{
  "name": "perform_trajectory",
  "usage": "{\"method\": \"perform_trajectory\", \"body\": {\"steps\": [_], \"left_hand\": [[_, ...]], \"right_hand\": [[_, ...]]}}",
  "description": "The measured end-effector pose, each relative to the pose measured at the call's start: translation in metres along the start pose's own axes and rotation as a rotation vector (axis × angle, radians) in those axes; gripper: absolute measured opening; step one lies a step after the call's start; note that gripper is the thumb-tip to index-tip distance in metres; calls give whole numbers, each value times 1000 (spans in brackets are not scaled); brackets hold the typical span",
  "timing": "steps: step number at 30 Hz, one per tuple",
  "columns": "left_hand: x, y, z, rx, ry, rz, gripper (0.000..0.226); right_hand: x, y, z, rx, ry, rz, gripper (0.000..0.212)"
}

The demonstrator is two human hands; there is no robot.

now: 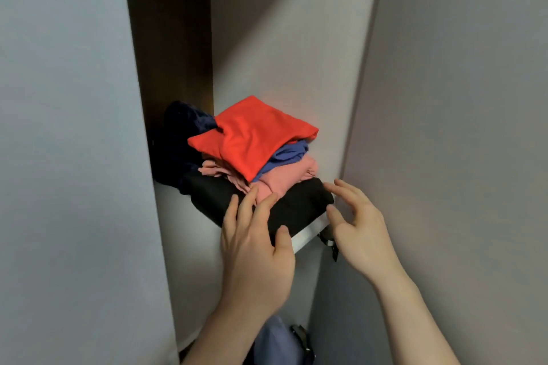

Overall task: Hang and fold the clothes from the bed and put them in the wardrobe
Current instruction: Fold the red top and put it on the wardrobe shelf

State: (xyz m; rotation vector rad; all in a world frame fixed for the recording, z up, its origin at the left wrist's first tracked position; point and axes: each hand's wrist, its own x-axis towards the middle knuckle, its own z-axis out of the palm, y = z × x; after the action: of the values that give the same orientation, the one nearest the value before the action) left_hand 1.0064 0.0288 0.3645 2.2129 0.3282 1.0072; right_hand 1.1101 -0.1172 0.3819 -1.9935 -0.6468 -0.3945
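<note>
Grey wardrobe shelf (189, 234) carries the folded stack, red top (252, 136) uppermost, where the left hand (255, 249) presses straight fingers on the black garment (296, 204) and the right hand (360, 228) hovers spread beside it.

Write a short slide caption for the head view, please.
Both hands, left and right, steady a stack of folded clothes on a wardrobe shelf.

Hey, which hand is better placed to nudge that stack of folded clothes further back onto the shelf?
Probably the left hand: its straight fingers already lie on the black garment at the stack's base. The right hand hovers open beside the stack's corner near the shelf edge, apparently not touching.
</note>
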Motion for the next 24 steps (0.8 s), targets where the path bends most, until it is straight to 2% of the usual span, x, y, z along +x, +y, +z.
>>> {"method": "perform_trajectory", "body": {"steps": [5,11,17,20,24], "left_hand": [[-36,-7,-8,-13,-147,44,60],[-58,-17,-12,100,-400,23,71],[-92,-23,-12,145,-485,158,70],[-121,-25,-5,108,-606,188,66],[-163,-16,-1,75,-797,352,59]], "right_hand": [[-73,27,-19,-105,-88,80,50],[-166,33,-30,-222,-55,225,48],[-262,24,-43,-391,-40,426,48],[-309,13,-53,-415,-2,532,48],[-374,-8,-67,-433,33,698,52]]}}
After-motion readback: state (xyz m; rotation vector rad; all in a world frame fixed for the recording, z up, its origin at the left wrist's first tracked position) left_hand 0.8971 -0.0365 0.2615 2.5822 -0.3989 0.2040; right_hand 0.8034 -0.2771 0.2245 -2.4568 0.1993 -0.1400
